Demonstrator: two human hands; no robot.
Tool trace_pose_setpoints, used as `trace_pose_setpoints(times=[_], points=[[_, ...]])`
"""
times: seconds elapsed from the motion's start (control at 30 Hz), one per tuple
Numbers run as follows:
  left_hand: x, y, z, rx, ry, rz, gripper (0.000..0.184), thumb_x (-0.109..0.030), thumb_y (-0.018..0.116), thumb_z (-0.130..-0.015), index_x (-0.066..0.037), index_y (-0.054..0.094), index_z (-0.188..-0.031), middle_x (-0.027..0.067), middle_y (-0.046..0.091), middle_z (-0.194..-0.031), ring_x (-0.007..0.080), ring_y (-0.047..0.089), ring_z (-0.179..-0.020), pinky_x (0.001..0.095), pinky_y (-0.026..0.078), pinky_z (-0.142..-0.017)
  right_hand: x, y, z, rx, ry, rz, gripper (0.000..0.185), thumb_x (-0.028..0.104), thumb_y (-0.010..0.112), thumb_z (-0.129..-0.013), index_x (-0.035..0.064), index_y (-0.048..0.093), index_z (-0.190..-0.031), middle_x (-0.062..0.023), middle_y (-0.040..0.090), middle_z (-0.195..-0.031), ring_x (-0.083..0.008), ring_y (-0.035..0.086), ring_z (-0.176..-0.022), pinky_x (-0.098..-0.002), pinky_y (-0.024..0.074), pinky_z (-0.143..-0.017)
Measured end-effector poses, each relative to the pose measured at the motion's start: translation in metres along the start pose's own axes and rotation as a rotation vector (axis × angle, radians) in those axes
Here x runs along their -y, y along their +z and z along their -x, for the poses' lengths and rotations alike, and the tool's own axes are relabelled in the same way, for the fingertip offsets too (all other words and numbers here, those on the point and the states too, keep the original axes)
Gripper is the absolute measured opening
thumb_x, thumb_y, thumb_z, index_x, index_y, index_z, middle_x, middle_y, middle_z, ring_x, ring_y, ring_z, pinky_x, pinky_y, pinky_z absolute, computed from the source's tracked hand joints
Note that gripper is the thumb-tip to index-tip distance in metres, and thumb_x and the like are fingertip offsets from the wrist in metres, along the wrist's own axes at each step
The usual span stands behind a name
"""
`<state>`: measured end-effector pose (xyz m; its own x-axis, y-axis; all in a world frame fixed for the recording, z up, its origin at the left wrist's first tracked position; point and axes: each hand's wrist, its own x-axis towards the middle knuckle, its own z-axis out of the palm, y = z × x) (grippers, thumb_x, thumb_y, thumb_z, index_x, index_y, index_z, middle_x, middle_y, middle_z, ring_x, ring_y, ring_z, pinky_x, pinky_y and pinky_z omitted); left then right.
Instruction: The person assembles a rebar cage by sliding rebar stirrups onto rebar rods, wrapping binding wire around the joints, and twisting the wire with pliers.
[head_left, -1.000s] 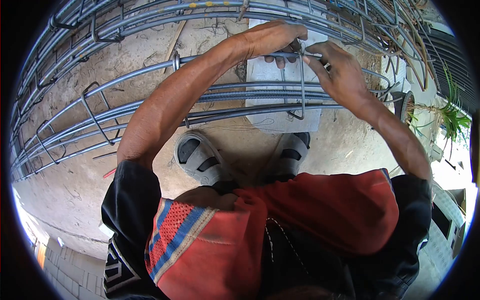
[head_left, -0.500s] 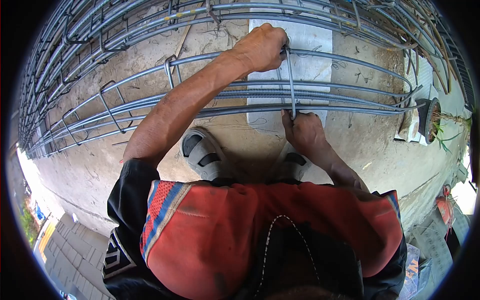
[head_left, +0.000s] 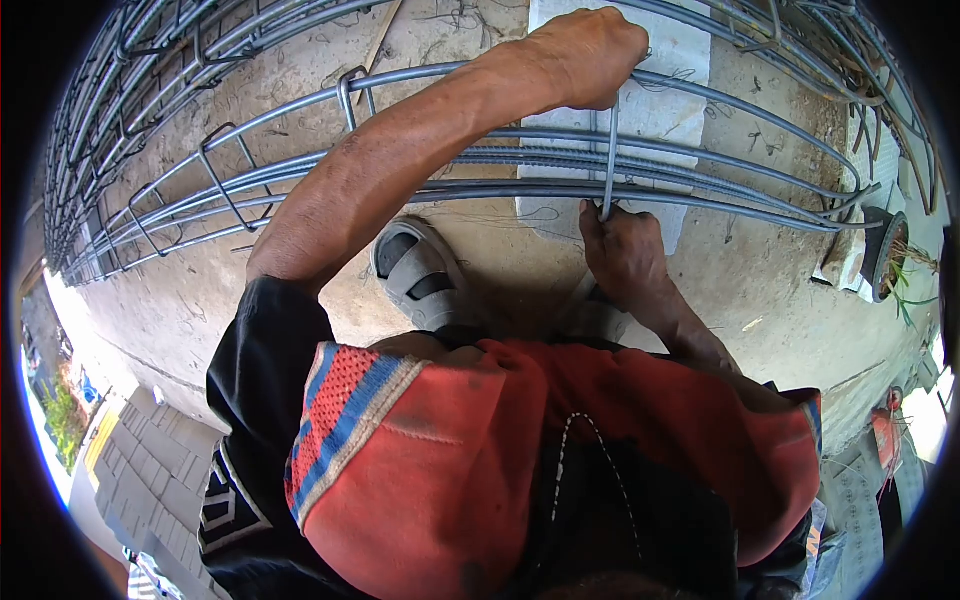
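My left hand (head_left: pixel 604 58) is closed around the far top corner of a steel stirrup (head_left: pixel 611 155), beside the upper rebar (head_left: pixel 735 98). What its fingertips do is hidden behind the back of the hand. Closer to my body, my right hand (head_left: pixel 630 248) grips the near end of the same stirrup, thumb pointing up against it. The stirrup crosses over several long rebars (head_left: pixel 700 172) that run left to right. Further left, more stirrups, such as one bent stirrup (head_left: pixel 346 95), hang around the same bars.
A stack of tied rebar cages (head_left: pixel 160 60) fills the far left. A pale sheet (head_left: pixel 665 120) lies on the concrete floor (head_left: pixel 400 300) beneath the bars. At the right stands a potted plant (head_left: pixel 884 255). My sandalled foot (head_left: pixel 420 272) is just below the bars.
The view has shifted, so the bars sit higher and further right in it. My left hand has turned over slightly at the stirrup's far corner; both hands remain on the stirrup.
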<state>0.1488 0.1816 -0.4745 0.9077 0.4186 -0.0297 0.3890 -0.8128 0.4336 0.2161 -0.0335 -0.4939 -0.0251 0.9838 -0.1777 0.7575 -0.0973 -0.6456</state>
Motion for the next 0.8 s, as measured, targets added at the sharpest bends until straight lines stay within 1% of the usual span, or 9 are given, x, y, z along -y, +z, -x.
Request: trace_pose_setpoints(times=[0.2, 0.23, 0.3, 0.37, 0.4, 0.53, 0.67, 0.77, 0.8], points=[[0.003, -0.011, 0.015, -0.021, 0.003, 0.162, 0.023, -0.003, 0.059, -0.067, 0.008, 0.059, -0.088, 0.0282, 0.061, -0.088, 0.0396, 0.061, -0.084, 0.0426, 0.050, -0.076, 0.003, -0.011, 0.009, 0.242, -0.180, -0.047, 0.025, 0.023, 0.063, -0.082, 0.0037, 0.058, -0.068, -0.0140, 0.057, -0.056, -0.0315, 0.056, -0.047, -0.0378, 0.0457, -0.045], [0.003, -0.026, 0.030, -0.007, -0.044, 0.147, 0.051, -0.002, 0.057, -0.068, 0.011, 0.048, -0.117, 0.0305, 0.059, -0.093, 0.0422, 0.059, -0.092, 0.0414, 0.049, -0.081, -0.002, -0.005, 0.016, 0.274, -0.239, -0.149, 0.024, 0.025, 0.065, -0.081, 0.0042, 0.059, -0.070, -0.0133, 0.057, -0.057, -0.0307, 0.056, -0.047, -0.0367, 0.0457, -0.045], [-0.007, -0.063, 0.073, -0.449, 0.025, 0.022, 0.024, -0.003, 0.068, -0.072, 0.000, 0.067, -0.095, 0.0172, 0.067, -0.081, 0.0273, 0.067, -0.073, 0.0317, 0.055, -0.065, -0.011, 0.009, 0.031, 0.387, -0.470, -0.123, 0.013, 0.017, 0.069, -0.075, 0.0064, 0.061, -0.072, -0.0079, 0.057, -0.056, -0.0229, 0.057, -0.047, -0.0323, 0.0437, -0.044], [0.004, -0.083, 0.129, -0.606, -0.064, 0.208, 0.020, -0.008, 0.068, -0.077, -0.001, 0.067, -0.096, 0.0126, 0.067, -0.070, 0.0177, 0.066, -0.059, 0.0257, 0.052, -0.052, -0.016, 0.019, 0.040, 0.464, -0.633, -0.117, 0.010, 0.012, 0.071, -0.072, 0.0075, 0.062, -0.073, -0.0051, 0.057, -0.056, -0.0189, 0.057, -0.047, -0.0301, 0.0427, -0.044], [0.006, -0.083, 0.162, -0.721, -0.179, 0.194, 0.013, -0.008, 0.071, -0.075, -0.004, 0.069, -0.087, 0.0051, 0.067, -0.066, 0.0094, 0.060, -0.052, 0.0196, 0.046, -0.045, -0.017, 0.018, 0.040, 0.476, -0.646, -0.117, 0.010, 0.012, 0.071, -0.072, 0.0076, 0.062, -0.073, -0.0050, 0.058, -0.056, -0.0187, 0.057, -0.047, -0.0300, 0.0428, -0.044], [0.014, -0.025, 0.311, -0.937, -0.717, 0.086, 0.008, -0.007, 0.063, -0.083, 0.000, 0.066, -0.085, 0.0035, 0.058, -0.063, 0.0081, 0.048, -0.053, 0.0222, 0.038, -0.049, -0.012, 0.012, 0.042, 0.536, -0.557, -0.182, 0.010, 0.011, 0.072, -0.071, 0.0077, 0.062, -0.073, -0.0045, 0.058, -0.057, -0.0181, 0.057, -0.048, -0.0297, 0.0430, -0.044], [0.011, 0.057, 0.448, -1.190, -1.492, 0.000, 0.030, -0.022, 0.054, -0.090, -0.003, 0.056, -0.114, 0.0114, 0.058, -0.109, 0.0186, 0.055, -0.091, 0.0310, 0.045, -0.070, -0.010, -0.001, 0.033, 0.567, -0.400, -0.245, 0.011, 0.010, 0.072, -0.069, 0.0079, 0.062, -0.073, -0.0039, 0.058, -0.057, -0.0176, 0.057, -0.048, -0.0295, 0.0431, -0.045], [0.023, 0.077, 0.505, -1.206, -1.856, 0.191, 0.042, -0.021, 0.055, -0.087, 0.002, 0.048, -0.122, 0.0193, 0.053, -0.118, 0.0280, 0.053, -0.101, 0.0373, 0.045, -0.084, -0.008, -0.011, 0.035, 0.551, -0.256, -0.286, 0.011, 0.009, 0.072, -0.068, 0.0081, 0.062, -0.073, -0.0036, 0.059, -0.058, -0.0171, 0.057, -0.049, -0.0293, 0.0433, -0.045], [0.035, 0.077, 0.511, -0.976, -1.801, 0.039, 0.046, -0.020, 0.059, -0.082, -0.004, 0.049, -0.124, 0.0208, 0.052, -0.120, 0.0353, 0.051, -0.107, 0.0419, 0.040, -0.093, -0.007, -0.013, 0.034, 0.539, -0.220, -0.300, 0.011, 0.008, 0.073, -0.068, 0.0081, 0.062, -0.073, -0.0034, 0.059, -0.058, -0.0170, 0.057, -0.049, -0.0292, 0.0433, -0.045]])
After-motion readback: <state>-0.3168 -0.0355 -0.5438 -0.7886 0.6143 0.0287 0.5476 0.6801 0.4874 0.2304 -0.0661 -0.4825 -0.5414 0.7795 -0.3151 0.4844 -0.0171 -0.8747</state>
